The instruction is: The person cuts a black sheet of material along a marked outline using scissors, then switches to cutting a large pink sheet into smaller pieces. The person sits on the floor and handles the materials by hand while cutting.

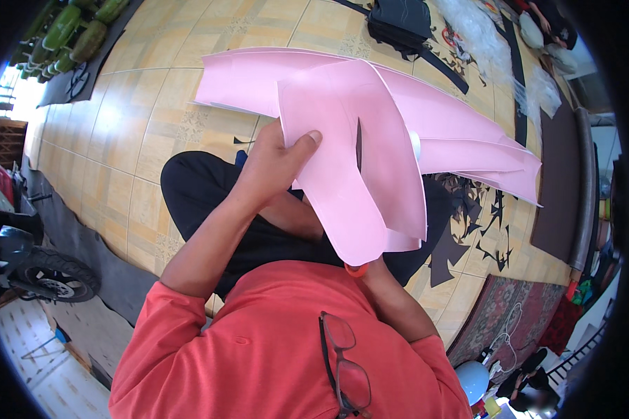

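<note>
My left hand (283,153) pinches the left edge of a pink sheet piece (391,140), its thumb on top and its fingers hidden underneath. The piece is cut in a curved shape, with a narrow slit between two lobes, and is raised over my crossed legs. My right forearm (398,300) reaches under the lower lobe, with an orange band (356,269) at the wrist. The pink piece hides my right hand, so its fingers do not show. Behind it, long curved pink sheets (461,112) spread left and right.
Dark scraps (461,209) litter the tiled floor (140,133) at my right. A black bag (400,21) and clear plastic (479,42) lie ahead. A dark roll (586,188) and a patterned rug (503,314) flank the right side; a motorbike wheel (56,274) stands left.
</note>
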